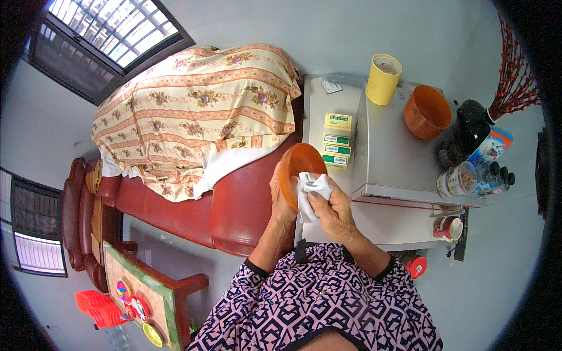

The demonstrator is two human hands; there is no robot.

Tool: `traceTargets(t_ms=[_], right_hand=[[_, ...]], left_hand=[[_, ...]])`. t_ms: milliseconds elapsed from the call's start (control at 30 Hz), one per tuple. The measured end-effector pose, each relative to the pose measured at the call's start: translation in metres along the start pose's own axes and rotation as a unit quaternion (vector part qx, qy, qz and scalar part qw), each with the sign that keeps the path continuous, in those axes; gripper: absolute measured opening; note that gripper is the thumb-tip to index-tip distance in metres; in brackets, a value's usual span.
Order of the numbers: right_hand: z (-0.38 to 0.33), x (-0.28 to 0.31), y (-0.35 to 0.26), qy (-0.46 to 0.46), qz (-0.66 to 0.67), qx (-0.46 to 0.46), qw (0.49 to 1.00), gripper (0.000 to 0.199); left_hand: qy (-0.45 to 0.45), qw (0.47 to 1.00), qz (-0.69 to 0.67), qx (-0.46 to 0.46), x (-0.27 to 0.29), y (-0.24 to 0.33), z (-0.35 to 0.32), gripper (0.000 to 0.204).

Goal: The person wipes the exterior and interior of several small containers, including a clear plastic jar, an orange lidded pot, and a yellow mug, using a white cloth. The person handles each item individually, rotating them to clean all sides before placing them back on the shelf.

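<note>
In front of my chest my left hand (282,202) is closed around the lower left rim of a shallow, round orange-brown bowl (299,159). The bowl is tilted, with its hollow side turned toward the right. A crumpled white cloth (309,196) is bunched in my right hand (335,213), whose thumb lies on top of it. The cloth presses against the bowl's inner side near the rim. Most of my left fingers are hidden behind the bowl.
A silver-grey cabinet (383,152) at right carries a yellow canister (384,79), a brown pot (427,112), jars and bottles. Several yellow-green boxes (336,140) stand beside it. To the left are a red leather sofa (243,213), partly under floral cloth (205,96), and a low table (140,275).
</note>
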State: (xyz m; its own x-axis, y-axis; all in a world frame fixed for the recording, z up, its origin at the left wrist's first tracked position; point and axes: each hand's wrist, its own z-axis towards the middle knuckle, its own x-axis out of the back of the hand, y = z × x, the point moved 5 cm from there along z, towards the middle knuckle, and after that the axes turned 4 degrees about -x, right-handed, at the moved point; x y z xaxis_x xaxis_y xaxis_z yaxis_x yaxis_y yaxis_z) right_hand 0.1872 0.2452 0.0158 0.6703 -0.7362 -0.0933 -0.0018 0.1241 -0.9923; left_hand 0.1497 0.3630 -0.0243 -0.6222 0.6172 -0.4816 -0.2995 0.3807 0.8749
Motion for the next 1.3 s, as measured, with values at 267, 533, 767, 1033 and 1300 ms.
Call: traceTargets(t_ms=[267, 533, 767, 1033, 1300], right_hand=[[0.02, -0.013, -0.027, -0.097, -0.306, 0.19, 0.928, 0.045], [0.02, -0.016, -0.019, -0.186, -0.4, 0.264, 0.857, 0.027], [0.046, -0.031, -0.047, -0.072, -0.428, 0.4, 0.807, 0.022], [0.031, -0.015, -0.033, -0.104, -0.545, 0.187, 0.811, 0.021], [0.019, -0.031, -0.029, -0.212, -0.286, 0.164, 0.92, 0.026]], left_hand=[[-0.173, 0.921, -0.303, 0.171, 0.019, -0.057, -0.008, 0.034], [-0.183, 0.891, -0.375, 0.18, 0.025, -0.076, -0.008, 0.039], [-0.128, 0.98, -0.124, 0.089, 0.021, -0.049, -0.01, 0.039], [-0.162, 0.907, -0.355, 0.158, 0.021, -0.042, -0.002, 0.038], [-0.16, 0.942, -0.247, 0.158, 0.037, -0.063, -0.012, 0.039]])
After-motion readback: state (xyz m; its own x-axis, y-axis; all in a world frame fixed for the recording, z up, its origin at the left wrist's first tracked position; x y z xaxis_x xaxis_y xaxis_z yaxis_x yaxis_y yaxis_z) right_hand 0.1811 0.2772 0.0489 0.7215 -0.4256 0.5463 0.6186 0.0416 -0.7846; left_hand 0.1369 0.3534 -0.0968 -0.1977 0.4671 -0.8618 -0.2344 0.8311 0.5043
